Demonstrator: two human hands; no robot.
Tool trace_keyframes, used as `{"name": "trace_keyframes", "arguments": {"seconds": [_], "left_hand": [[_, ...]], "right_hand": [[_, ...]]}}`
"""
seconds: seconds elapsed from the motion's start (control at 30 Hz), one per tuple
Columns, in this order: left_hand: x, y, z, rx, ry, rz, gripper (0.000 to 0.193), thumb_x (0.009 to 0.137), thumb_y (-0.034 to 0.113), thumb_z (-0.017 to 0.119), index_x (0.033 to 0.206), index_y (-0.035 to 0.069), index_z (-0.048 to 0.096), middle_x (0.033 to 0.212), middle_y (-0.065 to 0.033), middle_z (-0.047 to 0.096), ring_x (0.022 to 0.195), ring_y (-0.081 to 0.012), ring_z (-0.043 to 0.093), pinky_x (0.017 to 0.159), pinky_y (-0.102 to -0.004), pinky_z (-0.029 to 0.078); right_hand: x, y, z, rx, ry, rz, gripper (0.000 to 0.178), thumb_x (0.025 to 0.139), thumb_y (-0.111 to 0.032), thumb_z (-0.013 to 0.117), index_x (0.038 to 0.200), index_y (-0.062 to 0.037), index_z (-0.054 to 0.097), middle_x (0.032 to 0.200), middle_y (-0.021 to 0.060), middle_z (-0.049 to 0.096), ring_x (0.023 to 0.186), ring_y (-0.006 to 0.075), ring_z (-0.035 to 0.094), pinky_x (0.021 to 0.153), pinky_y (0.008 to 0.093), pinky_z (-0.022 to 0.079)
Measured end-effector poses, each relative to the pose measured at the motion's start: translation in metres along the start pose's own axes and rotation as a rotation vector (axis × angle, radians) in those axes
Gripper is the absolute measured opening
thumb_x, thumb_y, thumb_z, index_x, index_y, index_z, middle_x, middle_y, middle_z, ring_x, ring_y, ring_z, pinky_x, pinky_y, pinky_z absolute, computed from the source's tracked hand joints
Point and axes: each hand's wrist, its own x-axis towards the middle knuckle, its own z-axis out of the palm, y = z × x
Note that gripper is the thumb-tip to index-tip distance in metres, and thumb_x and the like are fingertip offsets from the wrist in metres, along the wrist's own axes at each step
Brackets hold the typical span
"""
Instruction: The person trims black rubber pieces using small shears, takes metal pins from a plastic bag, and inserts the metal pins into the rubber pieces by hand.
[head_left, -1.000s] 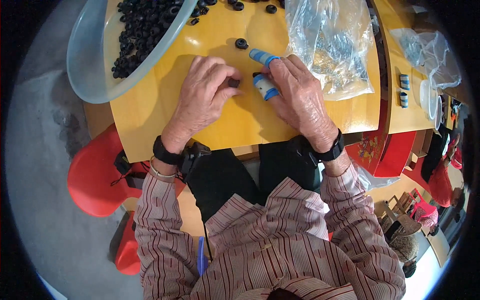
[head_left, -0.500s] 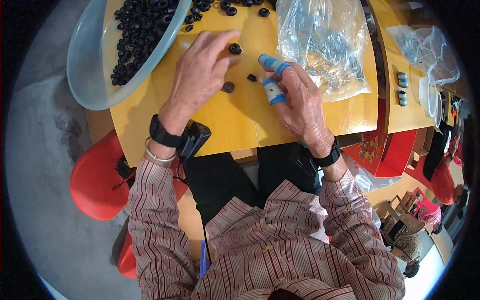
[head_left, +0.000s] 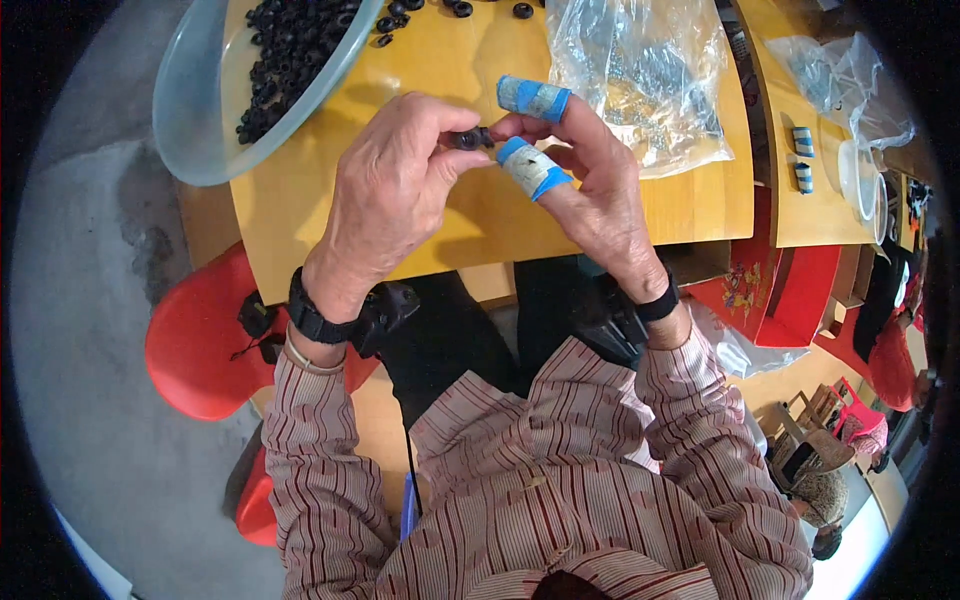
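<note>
Above the table, my left hand is closed, its thumb and forefinger pinching a round black ring-shaped part. My right hand meets it from the right, with blue-and-white tape wrapped round its thumb and forefinger. The taped forefinger stays lifted, while the thumb and another finger close on a small black piece against the ring-shaped part. Fingertips partly cover that piece, so I cannot tell whether it sits inside the ring.
A translucent basin with many black parts stands at the far left. Several loose black parts lie along the table's far side. A clear plastic bag covers the far right. Tape rolls sit on the neighbouring table; a red stool is left.
My left hand has taken the round black part off the table and my right hand the small black piece. Both hands have come together, and the view has shifted slightly.
</note>
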Motion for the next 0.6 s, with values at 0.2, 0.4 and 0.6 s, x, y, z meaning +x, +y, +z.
{"name": "trace_keyframes", "arguments": {"seconds": [0.2,0.4,0.6], "left_hand": [[-0.016,0.039,-0.016,-0.043,-0.015,-0.02,0.027,0.074,0.007,0.073,0.096,0.004,0.056,0.08,-0.0083,0.058,0.07,-0.0214,0.06,0.062,-0.0313,0.049],[-0.036,0.077,-0.023,-0.188,0.032,-0.078,0.027,0.075,0.01,0.074,0.097,0.003,0.059,0.082,-0.0074,0.061,0.07,-0.0181,0.062,0.063,-0.0278,0.05],[-0.055,0.105,-0.028,-0.192,0.044,-0.024,0.027,0.074,0.009,0.074,0.097,0.003,0.061,0.083,-0.007,0.062,0.07,-0.0161,0.061,0.062,-0.0259,0.049]], "right_hand": [[-0.024,-0.015,-0.008,0.335,-0.084,0.091,0.04,0.083,-0.006,0.063,0.122,-0.0077,0.054,0.101,-0.0018,0.063,0.085,0.0072,0.058,0.067,0.0212,0.045],[-0.052,-0.044,-0.018,0.196,-0.082,-0.175,0.044,0.082,-0.007,0.065,0.125,-0.0071,0.053,0.099,0.001,0.063,0.083,0.0102,0.059,0.067,0.0238,0.047],[-0.078,-0.065,-0.023,0.09,-0.081,-0.279,0.045,0.082,-0.007,0.066,0.125,-0.0061,0.053,0.096,0.0027,0.063,0.083,0.0122,0.06,0.064,0.0245,0.048]]}}
